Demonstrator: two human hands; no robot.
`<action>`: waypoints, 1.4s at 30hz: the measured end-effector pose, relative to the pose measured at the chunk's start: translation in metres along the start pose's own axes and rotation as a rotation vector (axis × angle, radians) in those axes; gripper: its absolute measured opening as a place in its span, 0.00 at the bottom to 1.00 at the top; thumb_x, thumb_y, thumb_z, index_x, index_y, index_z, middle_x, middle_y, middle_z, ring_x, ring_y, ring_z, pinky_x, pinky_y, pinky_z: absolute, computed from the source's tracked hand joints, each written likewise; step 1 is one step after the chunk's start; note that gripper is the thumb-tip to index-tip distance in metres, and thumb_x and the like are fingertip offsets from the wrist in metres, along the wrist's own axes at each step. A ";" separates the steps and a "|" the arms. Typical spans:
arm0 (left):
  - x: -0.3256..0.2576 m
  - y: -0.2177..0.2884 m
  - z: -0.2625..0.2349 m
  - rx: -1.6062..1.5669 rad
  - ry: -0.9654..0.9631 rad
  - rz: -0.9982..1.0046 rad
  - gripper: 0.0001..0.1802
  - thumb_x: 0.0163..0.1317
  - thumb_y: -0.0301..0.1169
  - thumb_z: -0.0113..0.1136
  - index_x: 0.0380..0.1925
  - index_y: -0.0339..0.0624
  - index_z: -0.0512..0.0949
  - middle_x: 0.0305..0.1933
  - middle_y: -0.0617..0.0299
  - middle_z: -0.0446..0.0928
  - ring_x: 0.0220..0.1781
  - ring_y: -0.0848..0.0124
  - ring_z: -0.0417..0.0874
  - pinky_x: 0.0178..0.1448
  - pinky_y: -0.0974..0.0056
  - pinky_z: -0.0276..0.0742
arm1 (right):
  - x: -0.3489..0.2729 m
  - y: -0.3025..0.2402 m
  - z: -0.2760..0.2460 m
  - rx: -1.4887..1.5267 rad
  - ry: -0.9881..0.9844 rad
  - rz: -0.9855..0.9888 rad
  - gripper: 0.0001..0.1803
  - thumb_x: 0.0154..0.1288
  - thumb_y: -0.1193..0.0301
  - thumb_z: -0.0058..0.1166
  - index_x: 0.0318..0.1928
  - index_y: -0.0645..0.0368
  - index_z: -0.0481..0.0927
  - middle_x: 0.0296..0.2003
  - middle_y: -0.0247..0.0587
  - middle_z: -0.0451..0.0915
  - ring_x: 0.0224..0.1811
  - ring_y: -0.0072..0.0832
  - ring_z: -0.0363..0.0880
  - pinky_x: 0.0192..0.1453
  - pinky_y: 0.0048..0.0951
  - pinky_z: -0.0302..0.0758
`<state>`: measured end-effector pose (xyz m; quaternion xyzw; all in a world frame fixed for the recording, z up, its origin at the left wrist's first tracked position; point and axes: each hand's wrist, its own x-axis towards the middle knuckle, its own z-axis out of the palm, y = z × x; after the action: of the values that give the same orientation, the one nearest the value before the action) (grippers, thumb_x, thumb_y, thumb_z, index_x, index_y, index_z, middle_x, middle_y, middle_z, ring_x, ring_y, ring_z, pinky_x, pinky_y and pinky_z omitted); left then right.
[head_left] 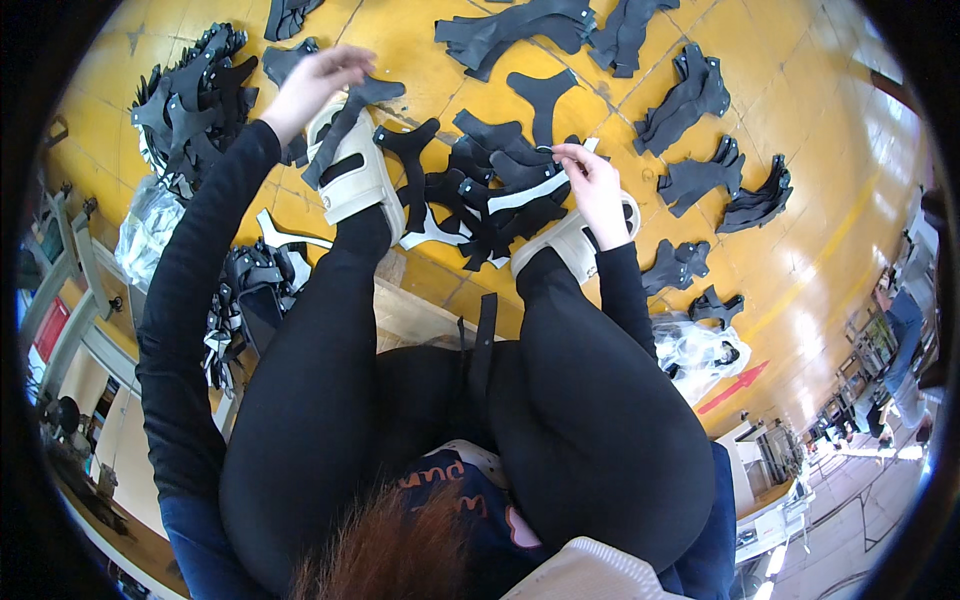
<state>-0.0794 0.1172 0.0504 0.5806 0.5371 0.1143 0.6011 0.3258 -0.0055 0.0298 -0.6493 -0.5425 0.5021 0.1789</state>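
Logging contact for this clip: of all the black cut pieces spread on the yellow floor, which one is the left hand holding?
The long black strip lifted over the left sandal, pinched by the left hand; the others lie flat on the floor.

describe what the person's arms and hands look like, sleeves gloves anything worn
Both arms are covered by long, close-fitting black sleeves that end at the wrists. The left hand and right hand are bare: no gloves, and no rings or watch can be made out.
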 end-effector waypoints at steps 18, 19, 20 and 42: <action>0.002 0.040 0.144 0.267 -0.357 -0.294 0.25 0.61 0.34 0.58 0.59 0.42 0.70 0.54 0.52 0.78 0.54 0.60 0.80 0.59 0.62 0.73 | -0.038 0.038 0.003 0.031 0.010 -0.110 0.11 0.60 0.80 0.54 0.43 0.62 0.81 0.37 0.41 0.79 0.40 0.35 0.80 0.46 0.30 0.75; 0.000 0.037 0.153 0.286 -0.343 -0.284 0.25 0.61 0.34 0.58 0.59 0.42 0.70 0.55 0.51 0.77 0.55 0.59 0.79 0.60 0.61 0.72 | -0.040 0.039 0.004 0.019 0.015 -0.152 0.09 0.62 0.78 0.54 0.42 0.62 0.82 0.37 0.41 0.79 0.41 0.35 0.80 0.47 0.29 0.75; -0.003 0.033 0.160 0.305 -0.329 -0.272 0.26 0.61 0.34 0.58 0.60 0.42 0.69 0.55 0.51 0.77 0.56 0.58 0.79 0.60 0.61 0.72 | -0.042 0.041 0.005 -0.010 0.002 -0.159 0.08 0.63 0.78 0.53 0.42 0.62 0.81 0.38 0.41 0.79 0.43 0.36 0.80 0.49 0.29 0.74; -0.003 0.021 0.169 0.031 -0.212 -0.430 0.44 0.59 0.34 0.61 0.72 0.43 0.51 0.70 0.45 0.62 0.63 0.60 0.73 0.66 0.64 0.66 | -0.060 0.044 -0.023 -0.181 0.412 -0.265 0.07 0.63 0.79 0.55 0.41 0.60 0.82 0.44 0.40 0.82 0.46 0.33 0.80 0.49 0.27 0.75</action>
<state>0.0610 0.0239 0.0275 0.4708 0.5840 -0.0864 0.6556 0.3739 -0.0664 0.0331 -0.6743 -0.6179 0.2809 0.2910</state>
